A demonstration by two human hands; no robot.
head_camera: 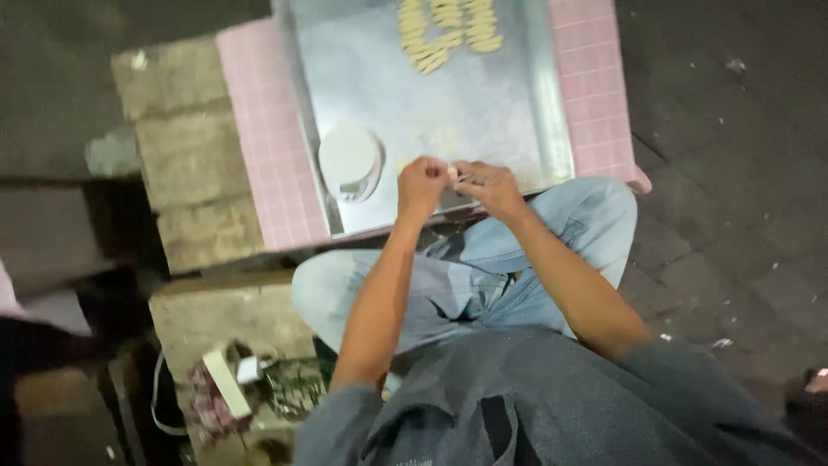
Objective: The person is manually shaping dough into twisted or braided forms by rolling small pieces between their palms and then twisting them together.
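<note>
The left hand (421, 183) and the right hand (488, 184) are meeting fingertip to fingertip, both pinched narrow around a small pale piece of dough (451, 174) that is showing just between them. The picture is blurred there, so it may be that only one hand is truly gripping it while the other is shaping.

Directly beneath the pinch, the near edge of a metal tray (483, 112) is lying across a pink checked cloth (267, 147). Just left of the hands, a round white container (349, 160) is sitting on the tray. Well beyond the grip, at the far end, finished dough pieces (448, 34) are lying in rows (small, pale, finger-shaped).

The hands are working right at the tray's near edge, above the person's knees (483, 267) in blue jeans. If the pinch loosens, the piece could be slipping off onto the lap rather than the tray; too hard a squeeze could be tearing it.
</note>
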